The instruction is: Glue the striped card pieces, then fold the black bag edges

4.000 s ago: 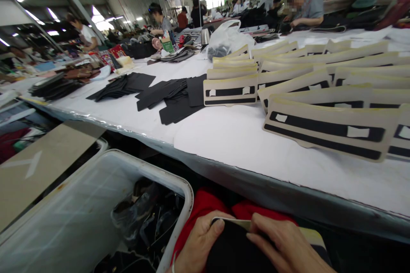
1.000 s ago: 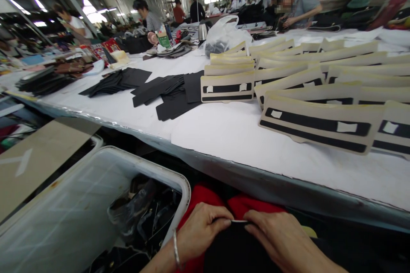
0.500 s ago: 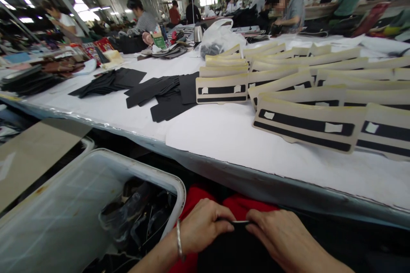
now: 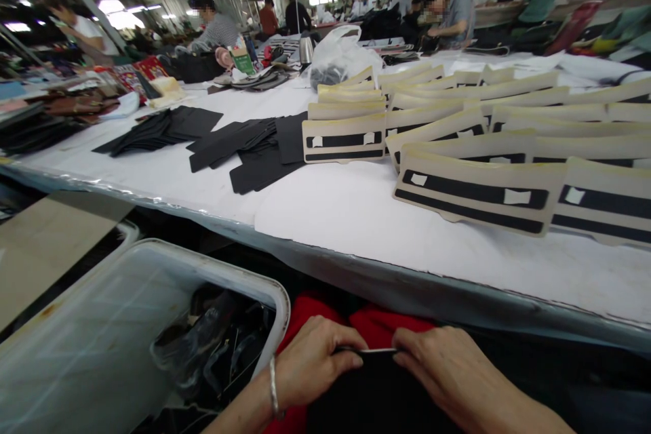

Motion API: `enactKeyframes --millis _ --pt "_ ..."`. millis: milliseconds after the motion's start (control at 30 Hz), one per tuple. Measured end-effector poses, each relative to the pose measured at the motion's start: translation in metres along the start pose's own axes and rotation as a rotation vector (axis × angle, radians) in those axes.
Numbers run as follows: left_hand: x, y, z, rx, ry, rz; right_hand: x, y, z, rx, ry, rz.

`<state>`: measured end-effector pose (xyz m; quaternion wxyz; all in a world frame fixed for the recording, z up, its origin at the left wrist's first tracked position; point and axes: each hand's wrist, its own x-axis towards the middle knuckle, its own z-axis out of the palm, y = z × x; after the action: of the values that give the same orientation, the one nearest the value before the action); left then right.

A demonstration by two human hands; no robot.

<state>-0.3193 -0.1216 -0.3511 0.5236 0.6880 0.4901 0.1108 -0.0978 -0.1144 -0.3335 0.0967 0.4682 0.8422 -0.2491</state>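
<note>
- A busy workshop; a long white table [image 4: 356, 217] is the landmark.
- Below the table's near edge, left hand [image 4: 312, 363] and right hand [image 4: 447, 373] pinch the top edge of a black piece [image 4: 376, 393] over the lap.
- Left of them, a plastic bin [image 4: 127, 325].
- On the table, beige templates [image 4: 472, 193], then black cut pieces [image 4: 254, 149].

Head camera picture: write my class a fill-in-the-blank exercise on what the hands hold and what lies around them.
1. Both the left hand and the right hand grip one flat ____ piece in the lap.
2. The left wrist wears a ____ bangle.
3. The beige templates lie on a ____ table.
4. The plastic bin stands to the person's ____.

Missing words: black; silver; white; left
</note>
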Motion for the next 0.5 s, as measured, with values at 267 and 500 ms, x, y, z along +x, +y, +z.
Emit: enactKeyframes --millis 267,500 --pt "0.017 0.017 0.008 0.112 0.017 -0.001 0.007 -0.004 0.011 -0.041 0.05 0.005" --pt "0.016 0.021 0.014 0.037 0.007 0.004 -0.008 0.01 0.002 -0.08 0.015 0.028"
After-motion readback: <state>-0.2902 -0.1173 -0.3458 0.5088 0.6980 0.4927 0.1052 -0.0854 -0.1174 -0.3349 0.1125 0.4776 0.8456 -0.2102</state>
